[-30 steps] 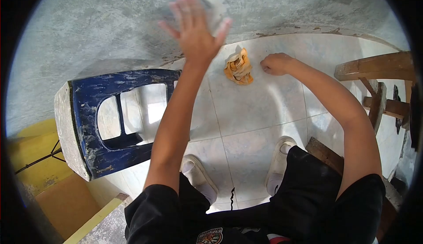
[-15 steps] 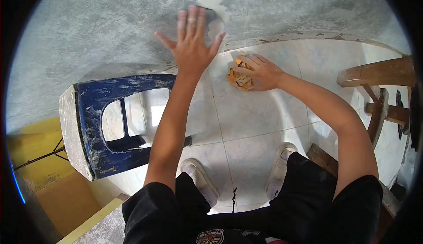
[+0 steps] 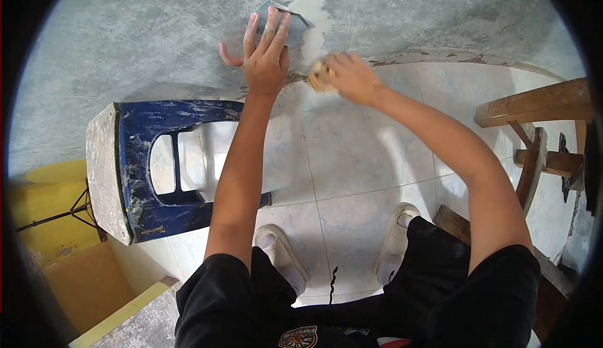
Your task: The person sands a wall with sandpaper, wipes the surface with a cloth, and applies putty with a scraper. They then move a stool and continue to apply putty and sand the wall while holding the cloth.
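My left hand (image 3: 266, 56) lies with spread fingers on a grey sheet (image 3: 298, 29), probably sandpaper, against the grey wall (image 3: 169, 34). A pale vertical patch (image 3: 312, 9) runs down the wall just right of that sheet. My right hand (image 3: 350, 76), slightly blurred, is closed on a crumpled tan-orange piece (image 3: 321, 76), which is near the foot of the wall below the pale patch. The two hands are apart.
A blue, paint-smeared stool (image 3: 141, 159) lies on its side at left. Wooden furniture legs (image 3: 534, 104) stand at right. A yellow box-like piece (image 3: 53, 203) with a black rod is at far left. My shoes (image 3: 281, 252) rest on the tiled floor (image 3: 358, 159).
My right hand has moved up and left with the crumpled piece, towards the wall. My left hand has shifted slightly, its fingers closer together, and more of the grey sheet shows.
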### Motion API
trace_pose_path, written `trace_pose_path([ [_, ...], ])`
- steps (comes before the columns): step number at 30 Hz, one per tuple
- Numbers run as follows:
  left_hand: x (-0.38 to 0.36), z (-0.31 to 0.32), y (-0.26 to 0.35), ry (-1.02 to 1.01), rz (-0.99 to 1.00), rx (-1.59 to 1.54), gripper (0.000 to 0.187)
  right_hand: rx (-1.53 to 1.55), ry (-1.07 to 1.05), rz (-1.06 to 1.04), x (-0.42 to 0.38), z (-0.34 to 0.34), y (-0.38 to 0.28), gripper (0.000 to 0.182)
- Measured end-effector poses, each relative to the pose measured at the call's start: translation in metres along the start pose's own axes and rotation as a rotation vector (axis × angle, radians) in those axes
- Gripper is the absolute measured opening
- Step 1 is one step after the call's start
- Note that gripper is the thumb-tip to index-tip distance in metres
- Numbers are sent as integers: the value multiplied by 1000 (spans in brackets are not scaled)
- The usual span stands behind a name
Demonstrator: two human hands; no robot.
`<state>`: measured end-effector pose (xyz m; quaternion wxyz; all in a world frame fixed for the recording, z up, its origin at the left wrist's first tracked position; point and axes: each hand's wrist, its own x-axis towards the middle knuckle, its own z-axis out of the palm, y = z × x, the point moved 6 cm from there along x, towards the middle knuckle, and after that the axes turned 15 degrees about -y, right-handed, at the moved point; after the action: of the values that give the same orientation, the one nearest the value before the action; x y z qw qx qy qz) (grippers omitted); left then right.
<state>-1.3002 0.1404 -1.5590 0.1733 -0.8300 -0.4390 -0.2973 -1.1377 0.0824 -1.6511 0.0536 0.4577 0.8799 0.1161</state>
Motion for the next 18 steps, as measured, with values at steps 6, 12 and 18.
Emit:
trace_pose_path([
  [6,-2,-69,4,38,77,-106,44,-85,657,104,10,-149,78,34],
  [12,-10,-107,-8,278,-8,-355,27,48,678,267,24,-171,84,64],
  [18,-21,-74,-3,249,-300,-828,35,-524,401,-110,17,-19,30,45],
])
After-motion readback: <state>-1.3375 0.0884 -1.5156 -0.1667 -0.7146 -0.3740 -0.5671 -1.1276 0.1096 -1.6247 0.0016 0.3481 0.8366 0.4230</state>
